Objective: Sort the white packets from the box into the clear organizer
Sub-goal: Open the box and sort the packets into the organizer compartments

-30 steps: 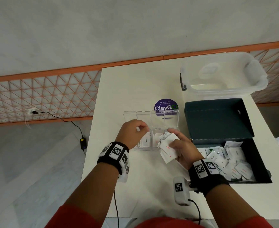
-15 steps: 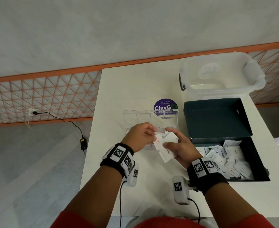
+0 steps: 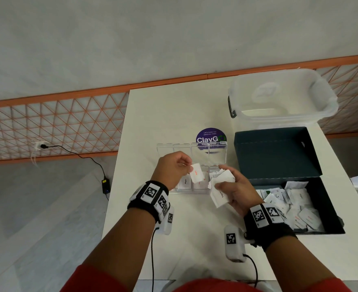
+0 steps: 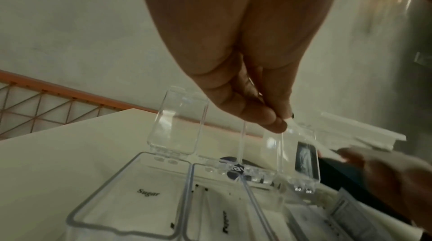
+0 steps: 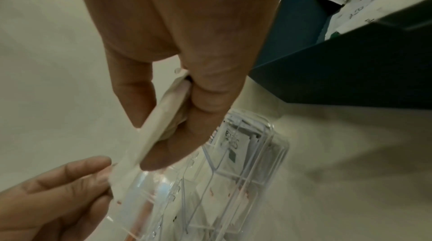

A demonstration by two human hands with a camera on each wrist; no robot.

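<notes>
Your left hand point(image 3: 171, 167) is pinching one white packet with red lettering point(image 3: 196, 172) by its upper corner, thumb against fingertips, and holding it just above the clear organizer point(image 3: 191, 165). That packet is hanging over the middle compartments, not yet inside any of them.

Your right hand point(image 3: 235, 191) is gripping a fanned stack of white packets point(image 3: 221, 187), fingers curled round them; the lowest one is reading "Sugar". The stack is sitting over the organizer's right end, between it and the box.

The organizer is lying on the white table point(image 3: 152, 114) with its four lids point(image 3: 199, 149) standing open at the far side. From the left wrist camera, the leftmost compartment is holding a "Sugar" packet point(image 4: 140, 206) and the next one a "Pepper" packet point(image 4: 224, 221). The right end is holding packets too, but their print is too blurred to read.

The dark teal box point(image 3: 332, 209) is sitting open at your right, lid point(image 3: 275, 152) folded back, with a heap of loose white packets point(image 3: 296, 205) inside.

A purple round ClayGo sticker point(image 3: 210, 135) is showing behind the lids. A translucent plastic tub point(image 3: 279, 95) is standing at the table's far right corner.
</notes>
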